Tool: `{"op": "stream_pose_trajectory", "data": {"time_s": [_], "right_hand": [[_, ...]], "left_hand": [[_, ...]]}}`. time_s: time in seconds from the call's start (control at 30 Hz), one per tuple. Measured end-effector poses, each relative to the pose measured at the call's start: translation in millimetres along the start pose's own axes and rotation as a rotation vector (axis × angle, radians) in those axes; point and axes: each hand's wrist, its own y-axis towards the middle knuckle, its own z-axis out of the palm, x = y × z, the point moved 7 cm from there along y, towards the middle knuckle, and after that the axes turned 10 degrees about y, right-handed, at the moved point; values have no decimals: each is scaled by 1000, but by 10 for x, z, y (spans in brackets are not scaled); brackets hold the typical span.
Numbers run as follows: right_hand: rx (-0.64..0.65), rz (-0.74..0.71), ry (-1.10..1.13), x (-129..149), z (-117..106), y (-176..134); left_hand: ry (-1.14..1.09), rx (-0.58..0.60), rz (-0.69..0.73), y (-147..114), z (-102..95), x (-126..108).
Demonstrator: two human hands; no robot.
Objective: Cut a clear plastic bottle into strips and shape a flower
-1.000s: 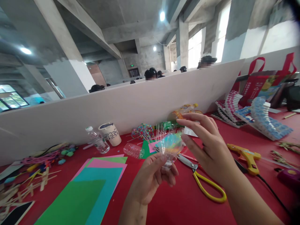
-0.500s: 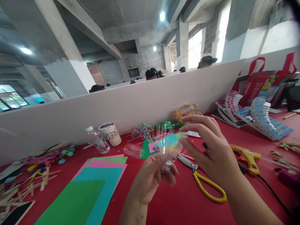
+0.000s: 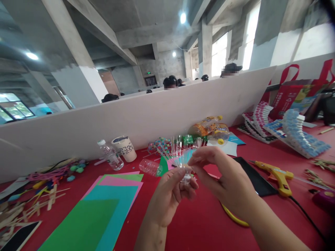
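My left hand [image 3: 169, 198] holds the neck of a clear plastic bottle top [image 3: 180, 157] whose wall is cut into thin strips that fan upward. My right hand [image 3: 222, 177] is beside it, thumb and forefinger pinched on one of the strips near its base. Both hands are raised over the red table [image 3: 199, 230]. Yellow-handled scissors [image 3: 232, 218] lie under my right wrist, mostly hidden.
Coloured paper sheets [image 3: 104, 209] lie at the left front. A small water bottle [image 3: 111, 155], a paper cup [image 3: 125, 148] and a clear bottle piece [image 3: 149, 167] stand by the white divider [image 3: 131, 122]. A yellow glue gun [image 3: 277, 172] and black sheet [image 3: 255, 177] lie right. Sticks [image 3: 26, 205] are far left.
My right hand has closed from spread fingers to a pinch on the strips and moved down and left. The bottle top's strips now stand more spread. The camera shifted slightly.
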Motion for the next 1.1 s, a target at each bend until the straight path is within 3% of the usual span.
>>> {"op": "stream_pose_trajectory", "data": {"time_s": [0.33,0.47,0.73,0.93,1.1], "right_hand": [[-41,141,174,-159,72,46],[27,16,0,-49,101,69],[86,-154,-107,37,231,13],[-18,-197,-130,80,248,-3],[-145,-140,-98,81,227,-20]], "left_hand": [[-22,12,14,-4,5,-19],[-38,28,28,0,9,-16],[-105,-26,55,-18,-2,-79],[-148,-11,80,-35,32,-106],[-186,-70,72,-64,-30,-63]]}}
